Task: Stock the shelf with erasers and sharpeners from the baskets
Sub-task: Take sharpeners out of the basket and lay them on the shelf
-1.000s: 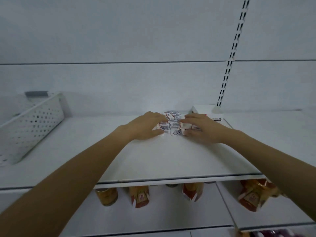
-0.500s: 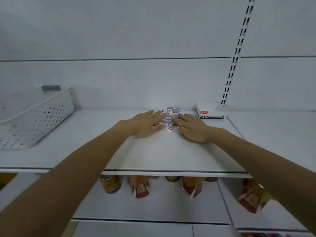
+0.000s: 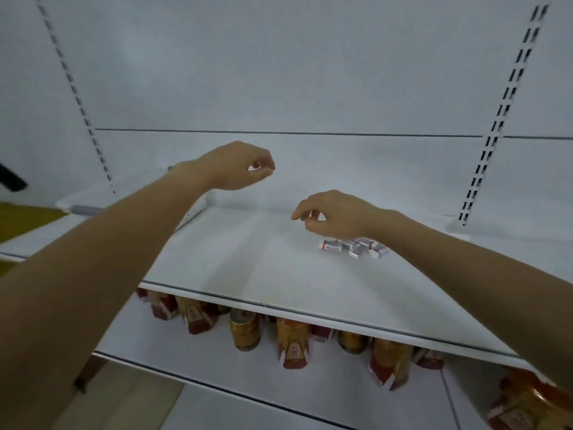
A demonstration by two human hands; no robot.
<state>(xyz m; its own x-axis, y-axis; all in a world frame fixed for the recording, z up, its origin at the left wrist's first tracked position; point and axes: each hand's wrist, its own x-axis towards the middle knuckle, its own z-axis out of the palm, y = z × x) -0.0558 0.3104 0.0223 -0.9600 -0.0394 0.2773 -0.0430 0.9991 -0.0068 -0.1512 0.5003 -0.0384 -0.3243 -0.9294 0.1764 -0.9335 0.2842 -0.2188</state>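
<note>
Left grip [image 3: 238,167], upper centre of the frame: raised above the shelf [image 3: 248,262], wrist bent, fingers loosely curled, thumb and forefinger tips close together with a small gap of white wall showing between them. Nothing is seen in its hold. Right grip [image 3: 335,217], just right of centre and lower than the left: palm down, fingers slackly curled, forefinger pointing toward the left of the frame. It holds nothing and hangs just above the erasers [image 3: 353,247] without touching them.

Erasers: a small loose heap of white-wrapped blocks with red and dark printing, lying on the white shelf right of centre, partly hidden under the right wrist. Some lie flat and others at angles to one another. How many there are cannot be counted. Both bare forearms run in from the lower corners of the frame.

White basket [image 3: 90,197], left edge of the frame: only its rim and a grey bar show, the remainder hidden behind the left forearm.

Back wall: white panels, with slotted uprights [image 3: 496,119] at the left and right.

Lower shelf [image 3: 325,395], bottom of the frame: gold cans [image 3: 245,333] and red-and-gold pouches [image 3: 293,349] stand in a row beneath the front edge of the upper shelf. Their labels are too blurred to read.
</note>
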